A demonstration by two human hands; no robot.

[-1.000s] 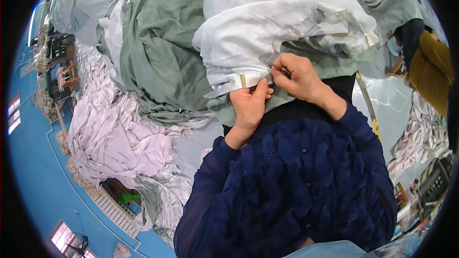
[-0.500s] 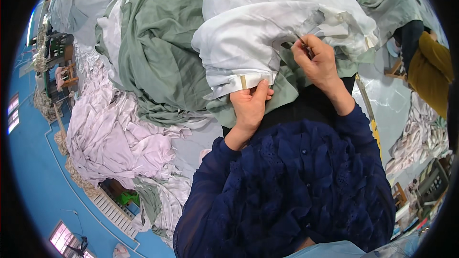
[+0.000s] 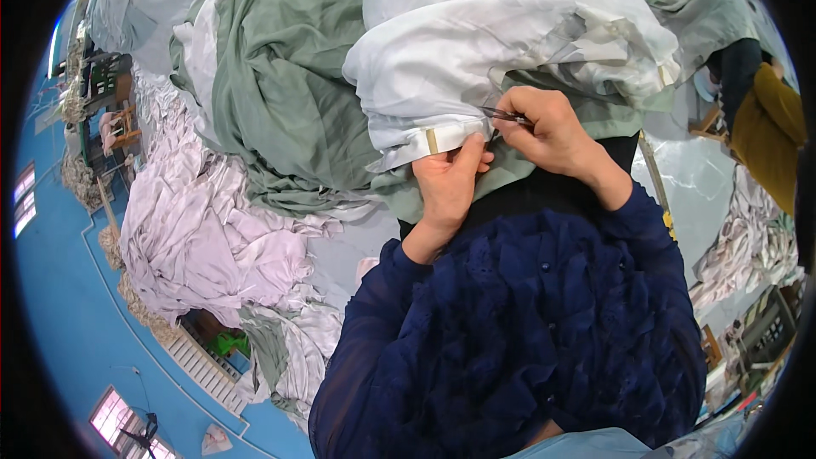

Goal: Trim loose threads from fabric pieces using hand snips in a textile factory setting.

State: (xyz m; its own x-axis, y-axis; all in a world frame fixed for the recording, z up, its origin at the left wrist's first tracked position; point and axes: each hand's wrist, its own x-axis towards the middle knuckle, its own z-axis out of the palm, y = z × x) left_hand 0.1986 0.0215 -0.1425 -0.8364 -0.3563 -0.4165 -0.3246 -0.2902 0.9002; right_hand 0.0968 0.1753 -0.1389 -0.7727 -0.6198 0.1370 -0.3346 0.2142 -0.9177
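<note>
One white cloth (image 3: pixel 442 64), one tan strip (image 3: pixel 431 141) on its near edge. Left hand (image 3: pixel 446 189) has fingers pinching that edge, right hand's (image 3: pixel 552 132) got one dark tool (image 3: pixel 518 119) gripped.

The person wears a dark blue blouse (image 3: pixel 510 314) with wavy ruffles (image 3: pixel 484 357) down the front. Little round buttons (image 3: pixel 546 267) run near the middle. The long sleeves (image 3: pixel 361 357) are thin and a bit see-through. Black pants (image 3: pixel 531 200) show at the blouse's far edge. Both hands (image 3: pixel 446 180) (image 3: pixel 548 132) are bare.
</note>
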